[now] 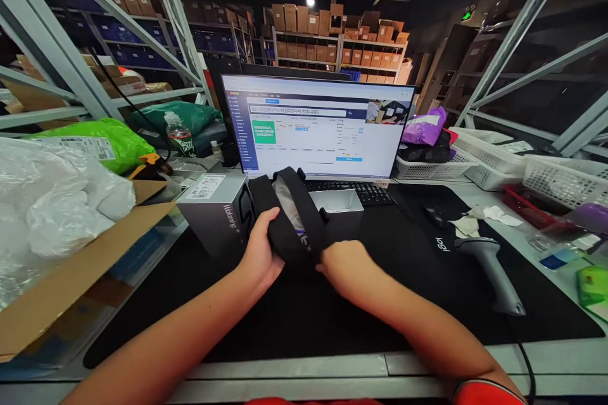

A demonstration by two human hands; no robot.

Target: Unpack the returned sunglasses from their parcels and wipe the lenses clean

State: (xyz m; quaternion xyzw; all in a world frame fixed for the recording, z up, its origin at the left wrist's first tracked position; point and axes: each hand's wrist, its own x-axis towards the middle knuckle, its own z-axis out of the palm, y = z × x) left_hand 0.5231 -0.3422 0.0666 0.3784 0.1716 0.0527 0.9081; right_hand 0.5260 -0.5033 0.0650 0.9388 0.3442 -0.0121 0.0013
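My left hand (262, 245) grips a black case (279, 218) by its left side, with the thumb on top. The case is parted along its length, and greyish plastic wrapping (287, 202) shows in the gap. My right hand (350, 269) is closed at the lower right edge of the case; its fingertips are mostly hidden. A dark grey box (209, 218) with a white label on top stands just left of the case. Behind the case lies an open box part (339, 200) with a pale inside.
A monitor (313, 133) and keyboard (373, 192) stand behind. On the right of the black mat (380, 323) are a mouse (434, 216) and a barcode scanner (491, 272). White baskets (565, 177) line the right. A carton (95, 266) with bubble wrap (61, 183) fills the left.
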